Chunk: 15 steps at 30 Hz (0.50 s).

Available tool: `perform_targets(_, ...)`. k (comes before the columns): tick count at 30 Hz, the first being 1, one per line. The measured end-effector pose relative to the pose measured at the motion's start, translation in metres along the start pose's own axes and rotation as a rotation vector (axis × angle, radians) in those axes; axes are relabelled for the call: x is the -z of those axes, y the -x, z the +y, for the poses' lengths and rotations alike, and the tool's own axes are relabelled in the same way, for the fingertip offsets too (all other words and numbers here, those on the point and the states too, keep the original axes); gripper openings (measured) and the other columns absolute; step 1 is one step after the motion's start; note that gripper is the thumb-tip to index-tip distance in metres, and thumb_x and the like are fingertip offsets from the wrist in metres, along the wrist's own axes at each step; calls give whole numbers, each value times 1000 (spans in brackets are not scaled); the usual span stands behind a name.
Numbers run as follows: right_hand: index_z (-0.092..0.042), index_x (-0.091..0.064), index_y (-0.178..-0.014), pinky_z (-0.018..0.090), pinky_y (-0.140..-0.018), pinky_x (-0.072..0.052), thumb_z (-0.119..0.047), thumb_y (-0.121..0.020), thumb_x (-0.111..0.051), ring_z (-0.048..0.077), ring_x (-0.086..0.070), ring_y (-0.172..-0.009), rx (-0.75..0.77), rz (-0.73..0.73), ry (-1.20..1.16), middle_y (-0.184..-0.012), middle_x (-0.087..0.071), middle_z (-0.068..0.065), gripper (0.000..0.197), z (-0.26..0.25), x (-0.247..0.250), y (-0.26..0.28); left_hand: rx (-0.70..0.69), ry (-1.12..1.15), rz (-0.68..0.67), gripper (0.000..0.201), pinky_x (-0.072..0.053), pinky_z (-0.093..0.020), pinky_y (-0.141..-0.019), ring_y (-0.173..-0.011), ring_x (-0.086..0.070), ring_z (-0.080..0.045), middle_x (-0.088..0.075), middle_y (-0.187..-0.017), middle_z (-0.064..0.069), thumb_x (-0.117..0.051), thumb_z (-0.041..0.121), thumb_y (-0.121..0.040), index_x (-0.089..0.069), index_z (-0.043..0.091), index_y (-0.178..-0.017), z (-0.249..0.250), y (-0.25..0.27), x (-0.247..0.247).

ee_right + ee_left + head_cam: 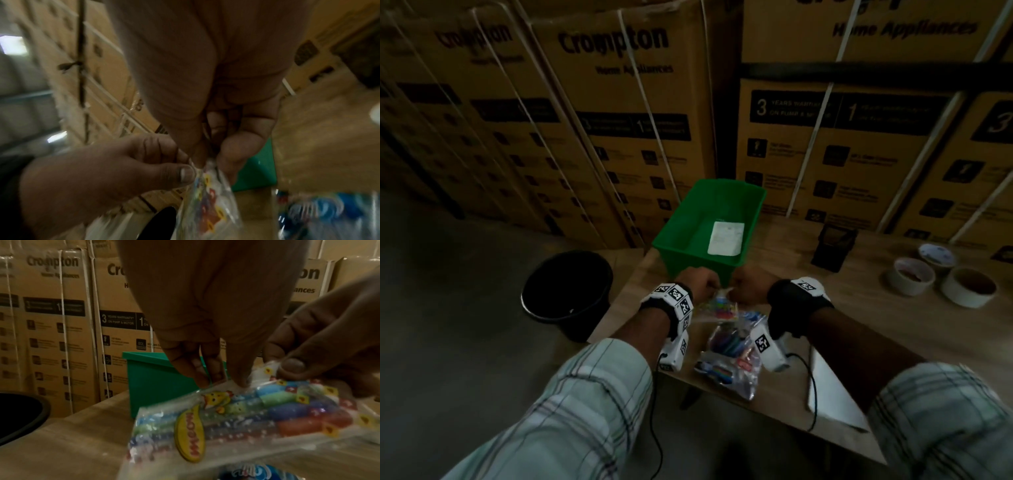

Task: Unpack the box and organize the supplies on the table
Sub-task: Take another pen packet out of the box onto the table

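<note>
A clear plastic packet of coloured sticks (717, 305) is held up just above the wooden table (825, 308), in front of the green bin (688, 236). My left hand (708, 285) and right hand (736, 289) both pinch its top edge, close together. In the left wrist view the left fingertips (239, 379) and the right thumb (292, 368) grip the packet (246, 415) at its sealed end. The right wrist view shows the left thumb (186, 173) against the packet (207, 198). A white sheet of paper (726, 238) lies inside the bin.
A second clear bag of markers (732, 349) lies on the table below my hands. Three tape rolls (911, 275) and a small black box (834, 248) sit to the right. A white sheet (832, 394) is near the front edge. A black bucket (568, 291) stands on the floor left. Stacked cartons (619, 120) form the back wall.
</note>
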State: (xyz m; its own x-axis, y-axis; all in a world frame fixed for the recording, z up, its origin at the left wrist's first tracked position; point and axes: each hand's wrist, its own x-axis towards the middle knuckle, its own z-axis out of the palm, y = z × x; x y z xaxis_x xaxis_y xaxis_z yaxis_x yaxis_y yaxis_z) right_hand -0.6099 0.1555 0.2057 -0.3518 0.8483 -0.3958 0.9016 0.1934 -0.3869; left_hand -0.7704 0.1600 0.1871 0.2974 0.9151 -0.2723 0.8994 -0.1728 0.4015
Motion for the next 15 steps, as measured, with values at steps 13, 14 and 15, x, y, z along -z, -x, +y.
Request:
perform_targets(13, -5, -63, -116, 36, -93, -45, -41, -100, -35, 33, -58, -112, -398, -171, -130, -120, -63, 18, 48, -44, -124, -28, -34, 109, -168, 29, -45, -36, -91, -112, -58, -35, -61, -123, -18, -50, 15, -93, -57, 10, -121, -98, 24, -47)
perform_targets(14, -4, -62, -118, 34, -93, -45, -40, -100, -37, 32, -59, -112, -447, -144, -209, -123, -61, 19, 47, -50, -127, -25, -44, 100, -188, 32, -46, -36, -92, -113, -58, -35, -60, -126, -18, -51, 18, -93, -55, 11, -124, -100, 24, -52)
perform_targets(15, -3, -60, -120, 30, -89, -48, -37, -99, -41, 27, -62, -108, -505, -191, -197, -126, -59, 19, 44, -53, -130, -29, -65, 90, -200, 37, -48, -37, -94, -113, -58, -35, -60, -127, -19, -52, 22, -92, -55, 11, -127, -101, 24, -57)
